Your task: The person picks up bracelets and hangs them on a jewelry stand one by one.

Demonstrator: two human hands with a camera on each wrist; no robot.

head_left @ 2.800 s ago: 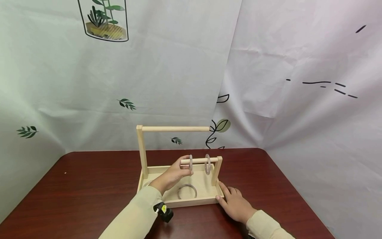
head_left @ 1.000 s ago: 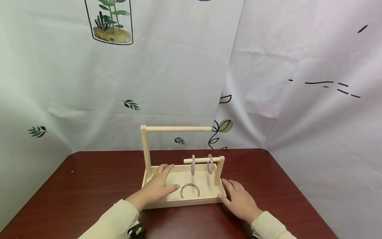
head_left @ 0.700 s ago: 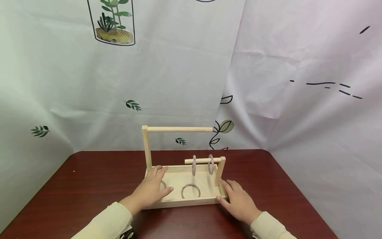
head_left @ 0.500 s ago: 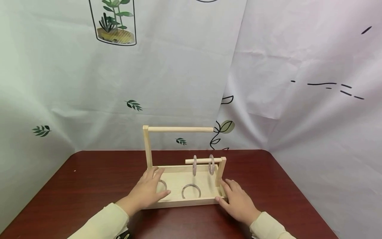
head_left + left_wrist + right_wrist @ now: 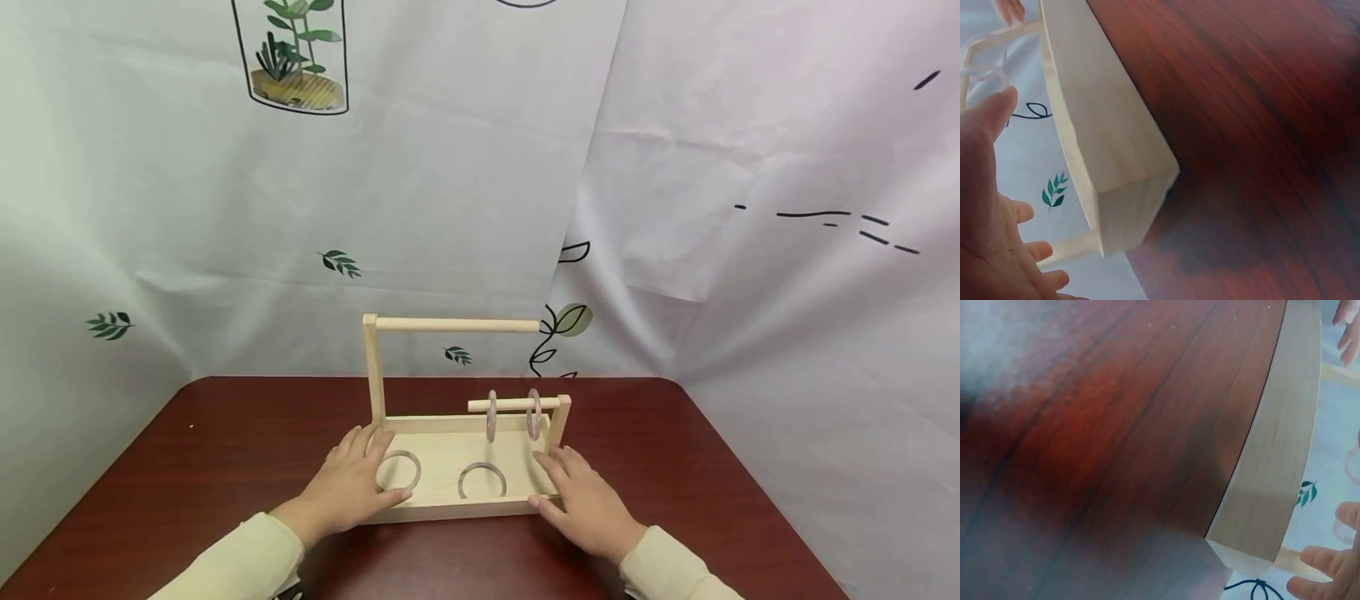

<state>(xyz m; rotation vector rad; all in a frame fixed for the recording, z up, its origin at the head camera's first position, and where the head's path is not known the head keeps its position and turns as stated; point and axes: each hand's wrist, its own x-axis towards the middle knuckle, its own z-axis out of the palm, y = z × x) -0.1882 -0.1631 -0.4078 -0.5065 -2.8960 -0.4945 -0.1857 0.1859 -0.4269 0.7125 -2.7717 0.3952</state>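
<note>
A pale wooden stand has a tray base [image 5: 468, 508], a low bar [image 5: 513, 404] and a taller bar [image 5: 457, 324]. Two translucent greyish bangles hang from the low bar, one bangle [image 5: 491, 427] towards its free end and another bangle [image 5: 538, 418] near its post. Inside the tray lie a bangle [image 5: 418, 472] at the left and a bangle [image 5: 482, 464] at the front middle. My left hand [image 5: 341, 490] is spread at the tray's left end, partly hiding it. My right hand [image 5: 590, 510], fingers extended, is at the right front corner. Both hands hold nothing.
The stand rests on a dark red wood-grain table [image 5: 247, 442]. Behind it hangs a white cloth backdrop [image 5: 450, 208] with printed leaves and line drawings. In the right wrist view, the tray's front wall [image 5: 1266, 437] runs along the table.
My left hand has let go of the bangle on the low bar and moved left to the tray's end, uncovering the bangle there. My right hand has shifted slightly.
</note>
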